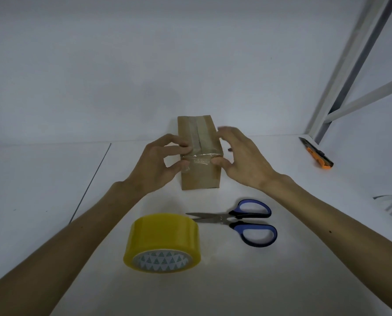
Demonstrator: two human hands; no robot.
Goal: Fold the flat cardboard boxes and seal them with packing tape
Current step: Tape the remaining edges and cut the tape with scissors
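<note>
- While I am working at the near end of the cardboard box (200, 176), the yellow tape roll (162, 244) is lying closest to me, in front of the box and slightly to its left, well apart from it.
- The scissors (236, 221) are lying just past the roll, in front of the box and to its right, with the blades pointing left.
- The box is sitting closed on the white table (213, 293), its long axis running straight away from me and its short end face turned toward me.
- A clear tape strip (199, 159) is crossing the box's near top edge from left to right, at right angles to the taped seam running along the top.
- My left hand (158, 165) is gripping the box's near-left corner, thumb on the end face and fingers curled over the top, pinching the strip's left end.
- My right hand (243, 158) is pressing its thumb on the strip's right end at the near-right corner. Its other fingers are hanging loose and spread above the box's right side, holding nothing.
- I am judging that smoothing comes next. Each strip end is lying directly under its own hand, so both hands are equally near.
- The orange utility knife (317, 153) is lying beyond the box, far to its right.
</note>
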